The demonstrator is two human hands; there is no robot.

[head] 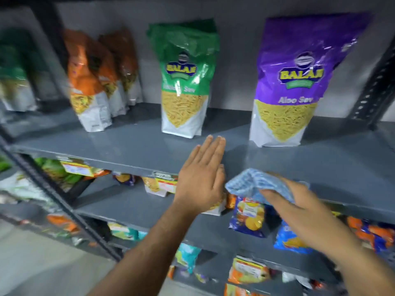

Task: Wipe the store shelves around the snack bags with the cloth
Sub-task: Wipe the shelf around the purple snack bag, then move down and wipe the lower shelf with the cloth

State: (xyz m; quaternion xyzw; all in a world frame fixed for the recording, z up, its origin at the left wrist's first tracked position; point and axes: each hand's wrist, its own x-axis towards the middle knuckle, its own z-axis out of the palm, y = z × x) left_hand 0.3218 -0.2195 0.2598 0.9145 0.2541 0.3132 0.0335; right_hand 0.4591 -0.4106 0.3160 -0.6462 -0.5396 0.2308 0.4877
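Note:
A grey metal shelf carries upright snack bags: a green bag in the middle, a purple bag to the right, and orange bags to the left. My left hand is flat and open, fingers reaching over the shelf's front edge below the green bag, holding nothing. My right hand grips a blue checked cloth at the shelf's front edge, below the purple bag. Bare shelf surface lies between the green and purple bags.
Lower shelves hold several smaller snack packets, among them a blue chip bag. A dark slotted upright stands at the right, another post runs down the left. More bags stand on the neighbouring unit at far left.

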